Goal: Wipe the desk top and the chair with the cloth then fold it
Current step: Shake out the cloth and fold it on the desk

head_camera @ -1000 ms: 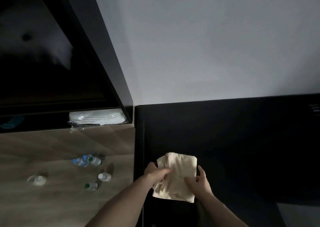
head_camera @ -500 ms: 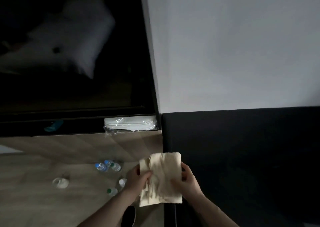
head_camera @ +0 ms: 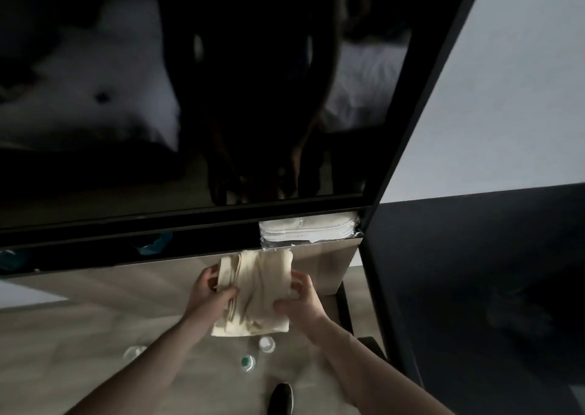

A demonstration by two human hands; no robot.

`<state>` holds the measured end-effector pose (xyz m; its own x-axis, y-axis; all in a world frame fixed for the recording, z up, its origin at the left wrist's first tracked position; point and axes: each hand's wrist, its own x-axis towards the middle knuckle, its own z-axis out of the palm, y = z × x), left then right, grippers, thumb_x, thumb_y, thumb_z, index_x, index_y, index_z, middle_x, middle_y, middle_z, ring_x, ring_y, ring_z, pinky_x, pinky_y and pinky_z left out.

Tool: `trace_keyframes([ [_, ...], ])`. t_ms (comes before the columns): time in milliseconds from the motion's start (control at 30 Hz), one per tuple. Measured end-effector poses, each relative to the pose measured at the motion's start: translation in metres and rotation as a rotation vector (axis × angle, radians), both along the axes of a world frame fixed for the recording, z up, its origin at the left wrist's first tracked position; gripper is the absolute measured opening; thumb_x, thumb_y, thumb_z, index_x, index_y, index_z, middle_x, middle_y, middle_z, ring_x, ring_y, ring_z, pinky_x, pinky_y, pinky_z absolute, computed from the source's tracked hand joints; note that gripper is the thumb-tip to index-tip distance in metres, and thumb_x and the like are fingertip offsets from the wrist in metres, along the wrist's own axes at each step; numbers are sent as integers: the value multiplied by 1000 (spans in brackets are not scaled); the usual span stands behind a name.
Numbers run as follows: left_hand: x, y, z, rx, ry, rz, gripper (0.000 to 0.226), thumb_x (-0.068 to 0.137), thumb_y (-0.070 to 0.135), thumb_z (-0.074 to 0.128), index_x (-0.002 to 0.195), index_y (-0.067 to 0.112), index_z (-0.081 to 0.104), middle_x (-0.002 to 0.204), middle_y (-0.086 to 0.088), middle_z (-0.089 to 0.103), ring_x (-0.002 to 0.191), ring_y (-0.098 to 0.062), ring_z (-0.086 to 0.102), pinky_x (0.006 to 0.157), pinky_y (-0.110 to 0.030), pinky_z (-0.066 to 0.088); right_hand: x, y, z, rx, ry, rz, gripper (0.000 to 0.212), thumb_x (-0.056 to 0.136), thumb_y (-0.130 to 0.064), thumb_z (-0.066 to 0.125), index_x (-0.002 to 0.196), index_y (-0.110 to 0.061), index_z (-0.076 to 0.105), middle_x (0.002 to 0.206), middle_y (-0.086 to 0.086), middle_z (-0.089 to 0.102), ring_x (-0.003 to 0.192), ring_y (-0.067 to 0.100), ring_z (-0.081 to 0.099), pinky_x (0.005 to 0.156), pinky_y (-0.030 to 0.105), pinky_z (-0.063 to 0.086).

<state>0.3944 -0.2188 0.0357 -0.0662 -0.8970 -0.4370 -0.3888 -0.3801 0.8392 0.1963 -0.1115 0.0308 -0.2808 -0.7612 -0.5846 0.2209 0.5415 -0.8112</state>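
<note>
The cream cloth (head_camera: 256, 291) is folded into a thick oblong and held up over the wooden table (head_camera: 95, 335), in front of the table's back edge. The left hand (head_camera: 210, 291) grips its left side, thumb lying across the front and the fingers (head_camera: 209, 276) curled round behind the layered edges. The right hand (head_camera: 299, 300) grips the right side, thumb pressed on the front near the lower middle and the fingers curled round the right edge. Both hands are clamped on the cloth; its lower edge hangs free below them.

Just below the cloth, two small bottles (head_camera: 257, 353) stand on the table, one with a white cap and one with a green cap, and a clear glass (head_camera: 134, 351) stands to their left. A dark object (head_camera: 280, 398) lies at the bottom edge of the view. Behind the cloth a wrapped stack of white items (head_camera: 307, 229) sits in a slot under a large dark screen (head_camera: 190, 97). The table ends just right of the hands at a dark upright frame (head_camera: 373, 288), with a dark panel (head_camera: 474, 272) and a pale wall (head_camera: 506, 97) beyond. The table's left part lies bare. No writing can be read.
</note>
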Motion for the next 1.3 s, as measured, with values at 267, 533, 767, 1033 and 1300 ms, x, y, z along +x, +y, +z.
trace_keyframes([
  [267,30,-94,-22,-22,-15,132,62,77,-1,81,134,16,62,108,-6,77,99,-27,75,91,-43,59,41,-106,-9,59,128,72,76,77,-3,78,140,-28,43,125,-5,61,117,21,65,101,41,58],
  [533,32,-150,-47,-75,-21,189,40,82,-1,81,119,5,66,102,-12,79,88,-29,75,67,-28,57,51,-169,-19,38,181,27,68,87,-1,70,147,-20,45,143,0,60,119,14,60,103,27,51],
  [767,47,-147,-71,-228,-402,-242,75,84,9,80,150,13,43,147,-14,50,132,-37,54,109,-48,48,62,-155,-37,-28,509,356,76,85,4,55,155,-23,43,161,0,41,149,22,42,107,24,40],
  [1033,54,-114,-80,-438,-827,-919,89,88,26,73,164,28,26,176,5,10,163,-24,10,126,-51,28,57,-119,-20,-1,645,552,88,84,6,49,161,-35,40,177,-15,10,154,15,37,101,21,43],
  [1300,3,-149,-58,-273,-900,-873,74,107,36,44,169,38,4,178,4,-6,163,-33,-2,125,-58,20,31,-80,7,22,656,526,63,91,-7,60,151,-24,55,172,-5,28,147,21,48,113,25,40],
])
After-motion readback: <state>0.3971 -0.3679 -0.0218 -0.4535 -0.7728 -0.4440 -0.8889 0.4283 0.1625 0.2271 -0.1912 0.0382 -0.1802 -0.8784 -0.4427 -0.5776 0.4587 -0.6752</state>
